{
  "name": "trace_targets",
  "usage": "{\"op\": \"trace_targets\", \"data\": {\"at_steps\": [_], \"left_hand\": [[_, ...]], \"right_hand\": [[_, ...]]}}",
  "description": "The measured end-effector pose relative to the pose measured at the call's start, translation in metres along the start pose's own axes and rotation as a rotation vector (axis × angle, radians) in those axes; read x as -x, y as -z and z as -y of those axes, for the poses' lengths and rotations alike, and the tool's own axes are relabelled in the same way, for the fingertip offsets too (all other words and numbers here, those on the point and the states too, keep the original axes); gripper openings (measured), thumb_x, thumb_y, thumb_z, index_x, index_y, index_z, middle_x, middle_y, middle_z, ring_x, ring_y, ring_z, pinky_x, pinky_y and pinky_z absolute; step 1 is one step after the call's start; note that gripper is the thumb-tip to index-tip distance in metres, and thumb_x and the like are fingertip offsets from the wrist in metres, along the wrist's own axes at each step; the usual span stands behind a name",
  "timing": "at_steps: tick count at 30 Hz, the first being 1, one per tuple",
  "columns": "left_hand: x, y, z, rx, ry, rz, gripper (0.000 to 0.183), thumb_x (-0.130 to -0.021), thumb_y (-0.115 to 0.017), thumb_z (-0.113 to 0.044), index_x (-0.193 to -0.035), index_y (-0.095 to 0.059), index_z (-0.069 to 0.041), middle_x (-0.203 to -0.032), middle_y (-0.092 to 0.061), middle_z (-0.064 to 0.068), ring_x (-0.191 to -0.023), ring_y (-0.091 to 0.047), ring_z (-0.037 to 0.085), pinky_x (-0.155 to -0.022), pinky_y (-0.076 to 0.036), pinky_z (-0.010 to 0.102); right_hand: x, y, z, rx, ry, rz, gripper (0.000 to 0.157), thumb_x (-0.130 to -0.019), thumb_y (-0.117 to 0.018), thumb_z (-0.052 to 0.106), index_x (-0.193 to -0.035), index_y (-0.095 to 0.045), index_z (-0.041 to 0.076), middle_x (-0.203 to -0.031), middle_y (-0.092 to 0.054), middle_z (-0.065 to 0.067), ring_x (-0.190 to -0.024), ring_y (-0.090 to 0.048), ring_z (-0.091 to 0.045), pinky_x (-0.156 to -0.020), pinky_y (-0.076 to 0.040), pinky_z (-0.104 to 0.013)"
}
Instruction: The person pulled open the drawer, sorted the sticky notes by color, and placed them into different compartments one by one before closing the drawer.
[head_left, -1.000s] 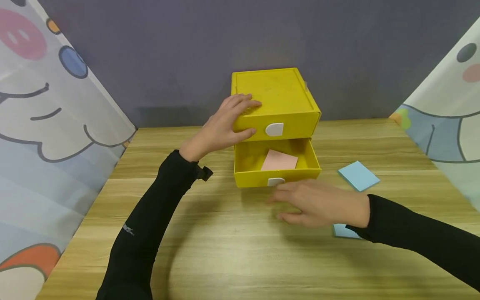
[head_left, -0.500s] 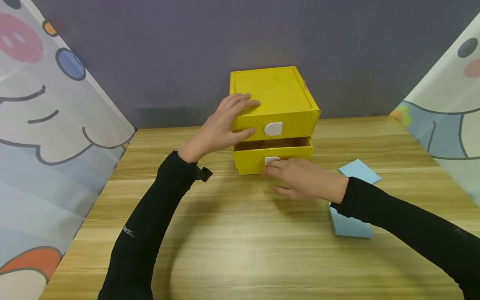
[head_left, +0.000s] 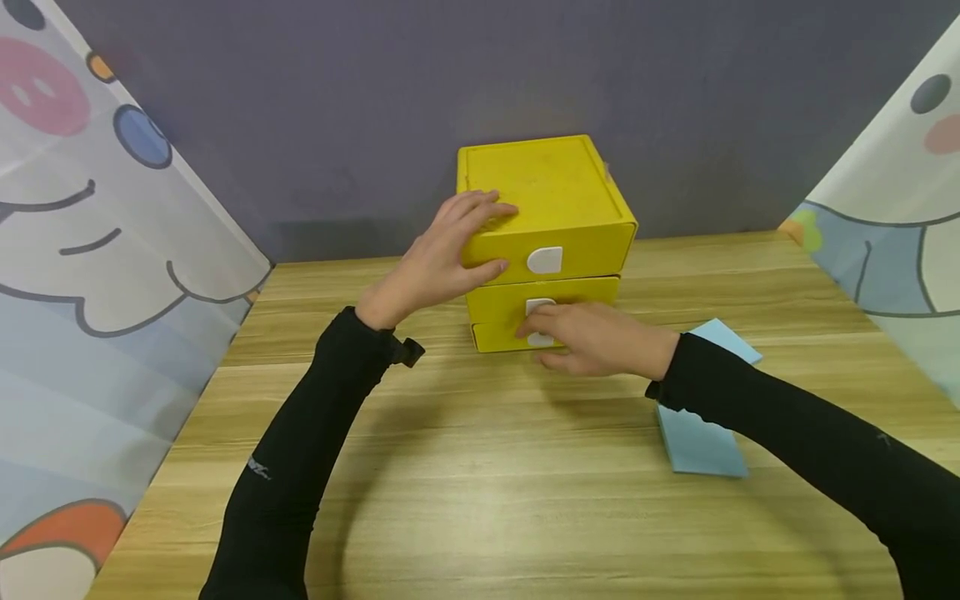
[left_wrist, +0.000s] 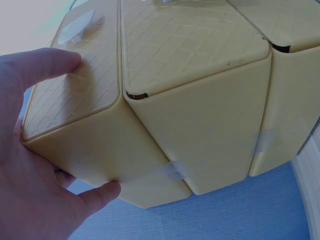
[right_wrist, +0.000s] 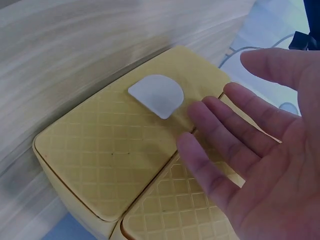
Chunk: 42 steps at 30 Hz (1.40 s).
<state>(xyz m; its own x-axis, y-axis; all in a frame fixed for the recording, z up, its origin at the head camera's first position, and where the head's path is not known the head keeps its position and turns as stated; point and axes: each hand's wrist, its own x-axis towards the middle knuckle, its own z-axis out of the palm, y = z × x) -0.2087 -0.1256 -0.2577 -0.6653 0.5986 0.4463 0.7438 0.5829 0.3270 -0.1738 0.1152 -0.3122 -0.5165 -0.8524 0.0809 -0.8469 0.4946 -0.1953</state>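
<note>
A yellow three-drawer cabinet [head_left: 551,183] stands against the back wall, with white handles on its drawer fronts. The left hand [head_left: 442,250] grips its upper left corner, fingers on the top and thumb across the front of the top drawer [head_left: 588,252]. In the left wrist view the thumb [left_wrist: 55,65] lies over that front near a white handle [left_wrist: 77,27]. The right hand [head_left: 596,337] is at the middle drawer [head_left: 588,290], extended fingers at its front. In the right wrist view its fingertips are beside the bottom drawer's white handle [right_wrist: 159,95]. The drawers look flush.
Two light blue paper pads lie on the wooden table [head_left: 450,500] to the right: a near pad [head_left: 705,450] and a far pad [head_left: 731,337] partly behind the right sleeve. Cartoon-printed cloths [head_left: 112,233] flank the table, with a grey wall [head_left: 337,100] behind.
The right hand has pushed the middle drawer inward until it sits flush, and the pink paper inside is now hidden. The bottom drawer's front has come into view. The left hand has stayed put.
</note>
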Motion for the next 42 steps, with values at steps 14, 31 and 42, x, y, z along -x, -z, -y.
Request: {"op": "trace_targets", "data": {"at_steps": [14, 31, 42], "left_hand": [[-0.001, -0.006, 0.0, 0.022, -0.019, 0.005, 0.053, -0.089, -0.059, -0.037, -0.138, -0.045, -0.019, -0.151, -0.034, 0.008, -0.138, -0.017, 0.014, -0.11, -0.031, 0.049], [-0.003, -0.006, 0.0, 0.02, -0.025, 0.006, 0.054, -0.09, -0.06, -0.037, -0.138, -0.045, -0.019, -0.151, -0.034, 0.008, -0.138, -0.018, 0.015, -0.112, -0.029, 0.048], [0.0, 0.0, 0.001, 0.011, -0.001, 0.0, 0.054, -0.089, -0.061, -0.037, -0.139, -0.045, -0.021, -0.151, -0.033, 0.007, -0.139, -0.016, 0.013, -0.113, -0.028, 0.047]], "right_hand": [[0.018, -0.018, 0.002, 0.089, -0.047, -0.022, 0.027, -0.089, -0.061, 0.026, -0.113, -0.063, 0.012, -0.11, -0.063, -0.005, -0.098, -0.056, -0.018, -0.083, -0.054, -0.038], [0.066, -0.026, 0.045, 0.05, 0.038, 0.014, 0.027, -0.088, -0.063, 0.028, -0.114, -0.062, 0.019, -0.127, -0.057, -0.008, -0.112, -0.053, -0.019, -0.085, -0.055, -0.039], [0.117, 0.008, -0.019, -0.087, -0.279, 0.012, 0.019, -0.091, -0.059, 0.031, -0.109, -0.064, 0.026, -0.113, -0.066, 0.001, -0.093, -0.06, -0.013, -0.073, -0.054, -0.04]]}}
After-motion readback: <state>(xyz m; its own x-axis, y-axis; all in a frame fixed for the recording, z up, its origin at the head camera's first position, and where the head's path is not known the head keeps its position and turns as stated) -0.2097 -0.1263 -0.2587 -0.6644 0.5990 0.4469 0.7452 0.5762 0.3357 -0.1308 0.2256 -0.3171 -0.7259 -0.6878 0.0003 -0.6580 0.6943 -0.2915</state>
